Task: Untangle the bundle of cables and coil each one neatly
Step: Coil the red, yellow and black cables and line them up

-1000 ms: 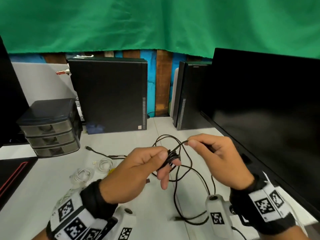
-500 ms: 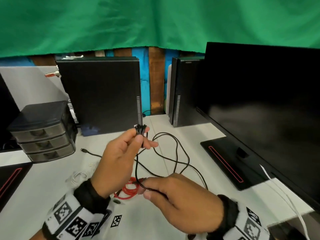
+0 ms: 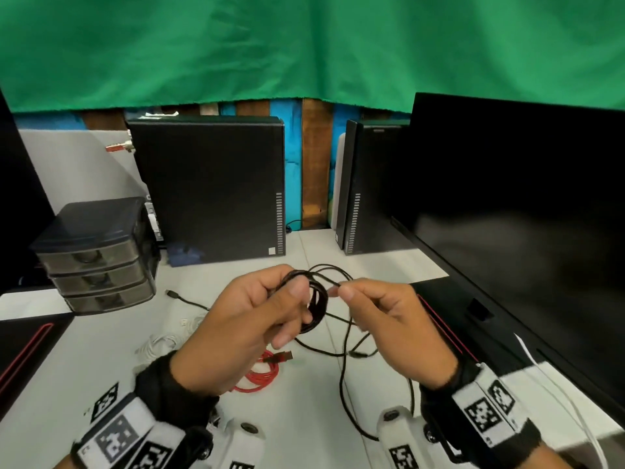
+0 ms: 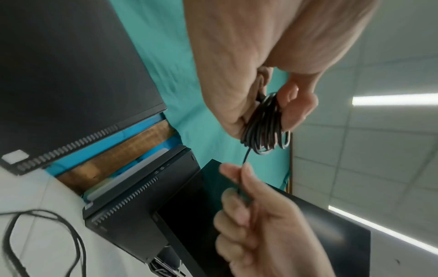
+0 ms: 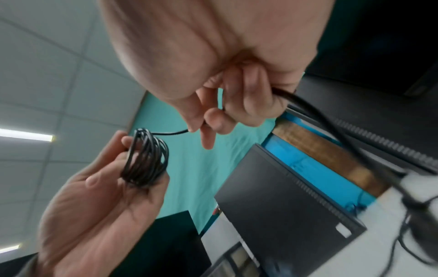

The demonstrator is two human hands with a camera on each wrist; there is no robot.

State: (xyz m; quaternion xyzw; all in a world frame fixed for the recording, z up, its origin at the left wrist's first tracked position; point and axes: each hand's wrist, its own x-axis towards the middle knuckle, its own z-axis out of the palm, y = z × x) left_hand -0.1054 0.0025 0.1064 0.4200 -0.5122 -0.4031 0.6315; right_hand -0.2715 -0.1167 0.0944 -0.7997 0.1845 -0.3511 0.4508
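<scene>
My left hand [image 3: 270, 309] grips a small coil of black cable [image 3: 316, 306] above the white table; the same coil [image 4: 265, 129] shows between thumb and fingers in the left wrist view and as a coil [image 5: 144, 159] in the right wrist view. My right hand [image 3: 378, 319] pinches the loose strand of that black cable [image 3: 333, 282] just right of the coil. The rest of the strand [image 3: 345, 374] hangs down and loops on the table. A coiled red cable [image 3: 260, 374] lies under my left hand. A white cable [image 3: 159, 345] lies to the left.
Two black computer cases [image 3: 213, 187] [image 3: 368, 191] stand at the back. A large monitor [image 3: 517, 225] fills the right side. A dark drawer unit [image 3: 98, 255] sits at the left. Another loose black cable end [image 3: 182, 297] lies on the table [image 3: 84, 367].
My right hand has risen from low near the table up beside the left hand, bringing the strand to the coil. The left hand has lowered slightly and now holds more loops.
</scene>
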